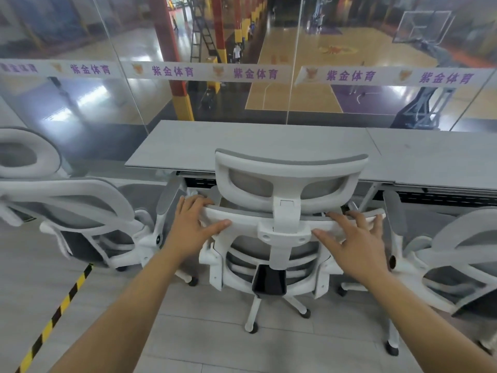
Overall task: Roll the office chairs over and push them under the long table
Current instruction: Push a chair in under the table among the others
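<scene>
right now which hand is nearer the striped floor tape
Left. The left hand grips the middle chair's backrest on the side toward the striped floor tape; the right hand rests on the far side.

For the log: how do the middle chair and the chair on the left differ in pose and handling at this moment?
The middle chair faces the long table squarely, its back toward the camera; the left chair is turned at an angle. The left hand has a grip on the middle chair's backrest top and the right hand rests spread on it; the left chair is untouched. Both are white-framed with grey mesh and headrests.
</scene>
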The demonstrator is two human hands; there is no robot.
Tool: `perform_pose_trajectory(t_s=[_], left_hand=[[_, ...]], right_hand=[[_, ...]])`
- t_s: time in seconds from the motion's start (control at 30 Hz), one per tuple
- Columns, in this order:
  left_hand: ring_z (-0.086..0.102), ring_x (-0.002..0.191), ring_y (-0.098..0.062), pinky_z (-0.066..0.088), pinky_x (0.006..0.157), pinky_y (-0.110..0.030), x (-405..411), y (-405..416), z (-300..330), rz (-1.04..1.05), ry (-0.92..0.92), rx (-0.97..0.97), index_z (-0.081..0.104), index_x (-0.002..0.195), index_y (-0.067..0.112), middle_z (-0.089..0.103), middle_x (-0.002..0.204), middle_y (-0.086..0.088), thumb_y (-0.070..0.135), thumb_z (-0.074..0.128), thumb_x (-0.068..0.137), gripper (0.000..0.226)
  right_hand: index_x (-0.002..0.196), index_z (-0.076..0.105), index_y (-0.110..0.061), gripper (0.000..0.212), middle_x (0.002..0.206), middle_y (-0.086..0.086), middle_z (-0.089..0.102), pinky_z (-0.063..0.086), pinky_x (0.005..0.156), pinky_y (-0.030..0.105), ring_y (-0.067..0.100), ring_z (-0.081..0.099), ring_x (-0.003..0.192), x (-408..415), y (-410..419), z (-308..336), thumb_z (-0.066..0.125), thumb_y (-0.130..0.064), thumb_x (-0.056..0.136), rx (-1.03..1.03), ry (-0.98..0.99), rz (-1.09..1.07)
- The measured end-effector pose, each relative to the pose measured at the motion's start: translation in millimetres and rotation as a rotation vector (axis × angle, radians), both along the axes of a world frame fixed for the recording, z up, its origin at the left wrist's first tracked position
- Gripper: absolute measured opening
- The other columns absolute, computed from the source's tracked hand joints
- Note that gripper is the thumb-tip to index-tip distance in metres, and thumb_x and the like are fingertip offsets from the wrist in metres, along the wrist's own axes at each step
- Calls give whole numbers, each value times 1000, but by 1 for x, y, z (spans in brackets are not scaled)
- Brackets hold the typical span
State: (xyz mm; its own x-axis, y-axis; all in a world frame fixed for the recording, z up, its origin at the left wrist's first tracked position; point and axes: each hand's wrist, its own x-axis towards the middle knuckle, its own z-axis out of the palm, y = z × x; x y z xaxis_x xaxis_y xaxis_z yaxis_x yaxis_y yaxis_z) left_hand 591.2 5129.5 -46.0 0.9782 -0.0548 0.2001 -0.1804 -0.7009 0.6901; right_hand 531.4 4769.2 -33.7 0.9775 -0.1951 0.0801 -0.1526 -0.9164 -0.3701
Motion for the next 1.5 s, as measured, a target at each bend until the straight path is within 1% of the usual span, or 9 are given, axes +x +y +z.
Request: perform_pose_trajectory(t_s=[0.23, 0.4, 0.6, 0.83, 0.97, 1.1, 1.23, 1.37, 1.5], left_hand=[[40, 120, -15, 36, 104, -37, 12, 53, 10, 23, 56, -16, 56, 113, 30, 42, 112, 16, 76, 66, 62, 69], [36, 124, -15, 35, 105, -37, 22, 78, 7, 38, 48, -2, 56, 118, 24, 41, 122, 7, 58, 77, 73, 60], [36, 127, -18, 34, 111, -43, 31, 99, 11, 14, 95, -8, 54, 117, 26, 39, 124, 6, 63, 76, 70, 63], [33, 131, -20, 31, 114, -45, 32, 105, 9, -23, 51, 12, 45, 111, 36, 36, 122, 10, 70, 72, 68, 61], [31, 136, -19, 28, 116, -44, 27, 109, 9, -65, 66, -14, 46, 118, 40, 39, 133, 9, 67, 70, 73, 57], [17, 147, -7, 21, 115, -33, 3, 132, 6, -8, 89, -180, 38, 138, 48, 19, 160, 13, 58, 65, 85, 61], [39, 134, -6, 35, 113, -39, -49, 180, -6, 204, 179, -324, 43, 134, 50, 41, 145, 15, 62, 61, 87, 52], [49, 114, 12, 41, 102, -22, -101, 242, -7, 430, 182, -356, 50, 125, 47, 54, 127, 16, 41, 63, 93, 35], [43, 132, -12, 37, 103, -31, -123, 329, -1, 689, 147, -331, 47, 139, 32, 46, 142, 8, 41, 64, 92, 50]], right_hand=[[134, 42, -47, 76, 147, -1, 37, 5, 116, 59, 44, 20, 144, 16, 55, -9, 21, -91, 76, 12, -15, 19], [137, 42, -46, 70, 151, 1, 33, 9, 115, 61, 46, 0, 145, 22, 86, 5, 31, -85, 80, 17, 36, 15], [141, 36, -46, 68, 157, -2, 25, 23, 110, 66, 44, -7, 146, 25, 111, 18, 39, -80, 82, 46, 90, -21], [142, 36, -47, 71, 159, -5, 23, 16, 110, 67, 41, -3, 147, 24, 120, 19, 36, -83, 80, 11, 142, -68], [139, 46, -36, 63, 155, -1, 35, 11, 114, 62, 34, 9, 148, 1, 141, 27, 38, -72, 88, -4, -71, -87], [122, 64, -23, 51, 129, 0, 61, 37, 104, 51, 26, 46, 129, -38, 198, 27, 49, -58, 87, 135, -403, 229], [124, 63, -29, 46, 126, -15, 58, 42, 100, 30, 5, 49, 119, -33, 264, 16, 55, -55, 87, 413, -207, 535], [129, 56, -37, 41, 128, -26, 50, 39, 103, 22, -5, 44, 120, -6, 327, 19, 62, -47, 90, 521, -8, 734], [132, 52, -40, 46, 128, -31, 46, 38, 101, 17, -8, 43, 118, 33, 393, 28, 64, -46, 89, 487, 32, 858]])
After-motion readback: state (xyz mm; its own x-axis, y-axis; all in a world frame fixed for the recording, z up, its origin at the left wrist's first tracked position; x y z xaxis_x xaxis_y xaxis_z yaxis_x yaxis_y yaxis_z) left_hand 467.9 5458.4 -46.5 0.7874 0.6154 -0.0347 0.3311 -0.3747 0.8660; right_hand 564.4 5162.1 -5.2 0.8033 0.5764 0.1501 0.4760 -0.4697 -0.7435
